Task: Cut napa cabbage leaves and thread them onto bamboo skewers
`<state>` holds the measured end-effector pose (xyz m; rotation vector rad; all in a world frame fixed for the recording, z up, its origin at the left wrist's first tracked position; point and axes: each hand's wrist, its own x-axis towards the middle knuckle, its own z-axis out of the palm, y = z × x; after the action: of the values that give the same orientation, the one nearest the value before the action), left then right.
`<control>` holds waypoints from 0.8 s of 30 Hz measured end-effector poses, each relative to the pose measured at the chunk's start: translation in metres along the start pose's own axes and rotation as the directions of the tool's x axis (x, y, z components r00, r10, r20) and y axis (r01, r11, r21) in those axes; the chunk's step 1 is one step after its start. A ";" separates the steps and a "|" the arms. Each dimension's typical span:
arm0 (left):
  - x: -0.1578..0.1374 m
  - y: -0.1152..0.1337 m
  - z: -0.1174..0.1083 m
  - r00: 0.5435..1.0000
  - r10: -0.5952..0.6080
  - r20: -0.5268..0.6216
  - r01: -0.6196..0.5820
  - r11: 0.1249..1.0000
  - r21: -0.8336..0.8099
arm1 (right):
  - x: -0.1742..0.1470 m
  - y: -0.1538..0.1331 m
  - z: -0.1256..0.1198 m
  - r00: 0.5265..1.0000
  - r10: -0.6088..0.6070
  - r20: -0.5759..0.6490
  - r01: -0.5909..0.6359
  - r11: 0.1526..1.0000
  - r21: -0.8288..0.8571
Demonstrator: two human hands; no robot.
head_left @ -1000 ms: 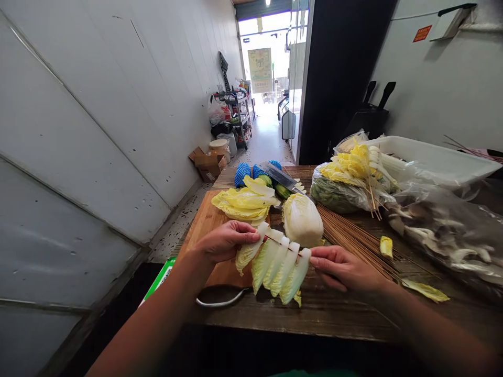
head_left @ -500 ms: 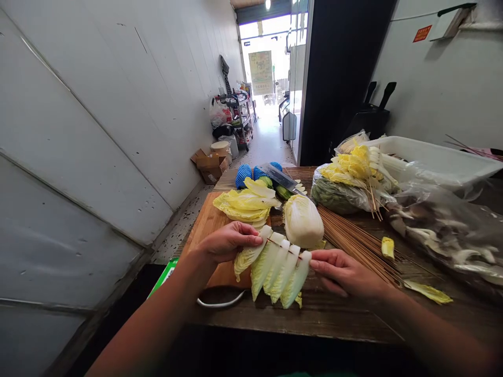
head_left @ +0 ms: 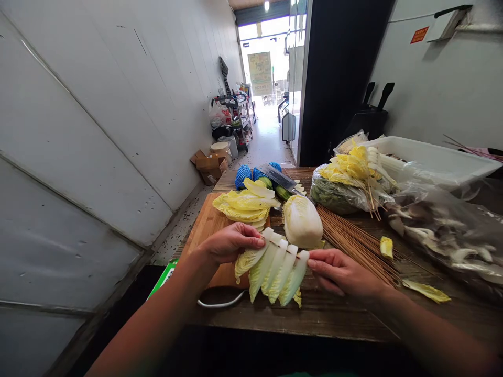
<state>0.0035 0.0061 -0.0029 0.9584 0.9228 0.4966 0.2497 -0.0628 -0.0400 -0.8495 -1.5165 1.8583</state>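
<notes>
Cabbage leaves (head_left: 277, 269) along a skewer (head_left: 297, 256) above the table (head_left: 334, 317), left hand (head_left: 236, 242) and right hand (head_left: 336, 269) pinching opposite ends, where I would pierce thick ribs squarely and space them evenly.

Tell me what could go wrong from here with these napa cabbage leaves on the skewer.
I can't clearly see the tip of the skewer, so it might prick the left hand or right hand close by. The napa cabbage leaves hang by their pierced white stems; a stem might split and drop its leaf.
</notes>
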 end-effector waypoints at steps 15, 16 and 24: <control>-0.002 0.011 0.006 0.968 0.127 0.215 -0.160 0.976 0.147 | 0.010 -0.019 -0.010 0.990 -0.135 -0.033 0.128 0.977 -0.168; -0.005 0.012 0.007 0.974 0.135 0.180 -0.162 0.976 0.146 | 0.008 -0.023 -0.012 0.982 -0.179 -0.059 0.156 0.949 -0.274; -0.026 0.017 0.001 0.934 0.246 0.258 -0.240 0.969 -0.052 | -0.016 -0.054 -0.033 0.826 -0.520 -0.220 0.213 0.648 -0.731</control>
<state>-0.0093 -0.0039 0.0231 1.0981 0.5616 0.5704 0.2877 -0.0453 0.0096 -1.0520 -1.9203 0.7074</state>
